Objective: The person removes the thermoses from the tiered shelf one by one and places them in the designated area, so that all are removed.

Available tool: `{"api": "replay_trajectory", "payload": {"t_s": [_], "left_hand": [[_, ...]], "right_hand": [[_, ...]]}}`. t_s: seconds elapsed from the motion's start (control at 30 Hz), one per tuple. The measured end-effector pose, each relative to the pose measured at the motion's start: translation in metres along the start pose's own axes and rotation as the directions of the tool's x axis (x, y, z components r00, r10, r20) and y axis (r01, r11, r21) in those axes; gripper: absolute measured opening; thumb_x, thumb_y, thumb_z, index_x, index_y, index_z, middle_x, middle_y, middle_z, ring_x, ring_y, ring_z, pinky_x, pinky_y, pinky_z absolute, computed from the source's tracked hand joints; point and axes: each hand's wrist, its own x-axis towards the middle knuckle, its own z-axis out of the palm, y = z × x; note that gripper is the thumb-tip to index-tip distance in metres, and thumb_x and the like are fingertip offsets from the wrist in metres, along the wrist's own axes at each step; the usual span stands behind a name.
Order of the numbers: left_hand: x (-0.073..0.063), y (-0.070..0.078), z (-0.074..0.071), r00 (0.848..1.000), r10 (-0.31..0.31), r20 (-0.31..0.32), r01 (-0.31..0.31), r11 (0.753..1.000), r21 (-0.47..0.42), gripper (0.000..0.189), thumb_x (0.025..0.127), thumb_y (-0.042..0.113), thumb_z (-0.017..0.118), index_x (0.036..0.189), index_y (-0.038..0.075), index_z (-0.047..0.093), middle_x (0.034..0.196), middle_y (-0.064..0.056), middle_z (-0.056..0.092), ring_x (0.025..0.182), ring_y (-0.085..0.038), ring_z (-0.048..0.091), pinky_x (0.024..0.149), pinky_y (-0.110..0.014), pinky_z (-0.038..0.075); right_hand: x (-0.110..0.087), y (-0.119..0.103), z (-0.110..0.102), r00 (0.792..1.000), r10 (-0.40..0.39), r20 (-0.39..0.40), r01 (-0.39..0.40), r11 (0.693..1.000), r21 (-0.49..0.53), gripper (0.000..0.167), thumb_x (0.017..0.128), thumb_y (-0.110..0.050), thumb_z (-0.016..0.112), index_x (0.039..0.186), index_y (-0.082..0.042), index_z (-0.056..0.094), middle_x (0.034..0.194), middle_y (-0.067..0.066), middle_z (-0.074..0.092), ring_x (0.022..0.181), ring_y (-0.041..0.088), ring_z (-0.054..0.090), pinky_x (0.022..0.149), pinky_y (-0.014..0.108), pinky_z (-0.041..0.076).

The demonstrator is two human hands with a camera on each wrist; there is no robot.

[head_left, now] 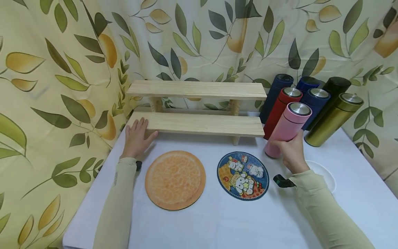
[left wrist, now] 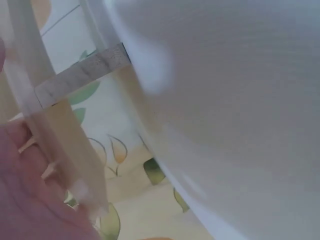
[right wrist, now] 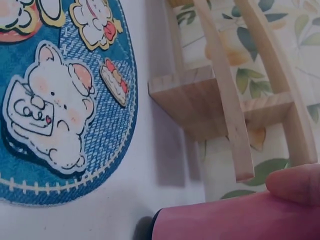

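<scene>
My right hand (head_left: 292, 152) grips a pink thermos (head_left: 287, 126) with a steel-topped lid low on its body, thumb on the near side. In the right wrist view the thumb (right wrist: 295, 182) lies along the pink thermos (right wrist: 235, 220), whose dark base is close to the white tablecloth. At the far left, my left hand (head_left: 136, 138) rests with extended fingers on the left end of the lower board of a two-step wooden shelf (head_left: 199, 123). The left wrist view has the left palm (left wrist: 40, 195) beside the shelf's board (left wrist: 75, 155).
Behind the pink thermos stand a red thermos (head_left: 281, 110), a gold thermos (head_left: 332, 121) and several blue and dark ones. A round tan mat (head_left: 175, 180) and a blue cartoon mat (head_left: 242, 176) lie in front of the shelf. A white disc (head_left: 326, 176) is partly under the right forearm.
</scene>
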Motion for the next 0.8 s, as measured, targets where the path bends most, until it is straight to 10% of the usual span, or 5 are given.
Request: {"api": "replay_trajectory", "payload": {"t_s": [0.8], "left_hand": [[-0.019, 0.007, -0.003, 0.998, -0.019, 0.065, 0.019, 1.0, 0.004, 0.079, 0.111, 0.05, 0.053, 0.171, 0.007, 0.023, 0.178, -0.02, 0.006, 0.163, -0.041, -0.009, 0.12, -0.074, -0.009]], "right_hand": [[0.013, 0.016, -0.011, 0.997, 0.066, -0.043, -0.068, 0.996, -0.052, 0.099, 0.095, 0.007, 0.07, 0.164, -0.02, 0.004, 0.175, 0.012, 0.017, 0.159, 0.034, 0.021, 0.128, 0.054, 0.018]]}}
